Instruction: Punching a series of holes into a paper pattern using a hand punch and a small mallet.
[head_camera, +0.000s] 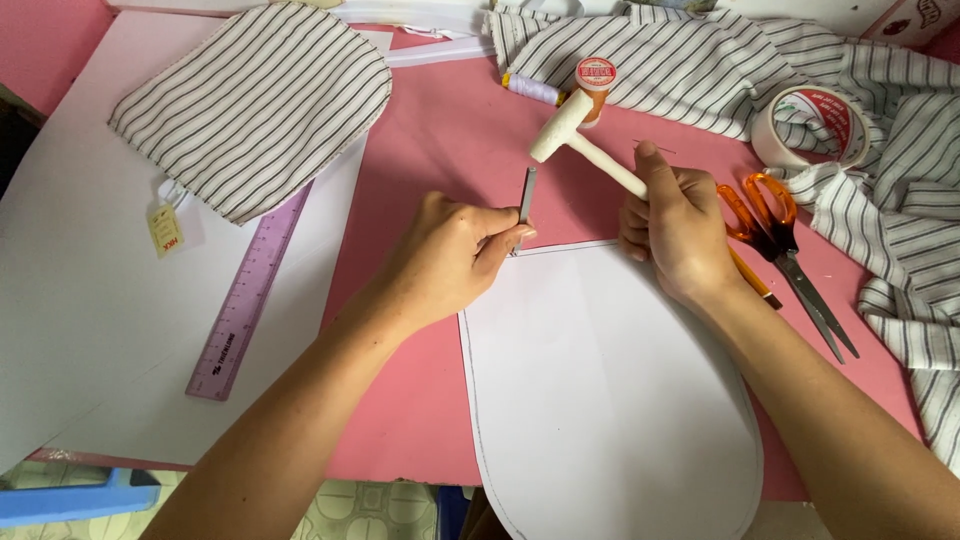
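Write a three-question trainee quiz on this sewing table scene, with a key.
1. True or false: the right hand holds a white mallet.
2. What does the left hand hold upright at the corner of the white pattern piece?
A. a pencil
B. a thin metal punch
C. a needle
3. Which tool lies just right of the right hand?

Key:
1. True
2. B
3. The orange-handled scissors

Striped fabric pouch piece (255, 105) at 10 o'clock on white card sheet (80, 290). Purple ruler (250, 295) beside it. Orange-handled scissors (785, 240) at 3 o'clock. Tape roll (812, 125), thread spools (560, 85), striped cloth (700, 65) at 1 o'clock. Small yellowish tag (166, 230), possibly label.
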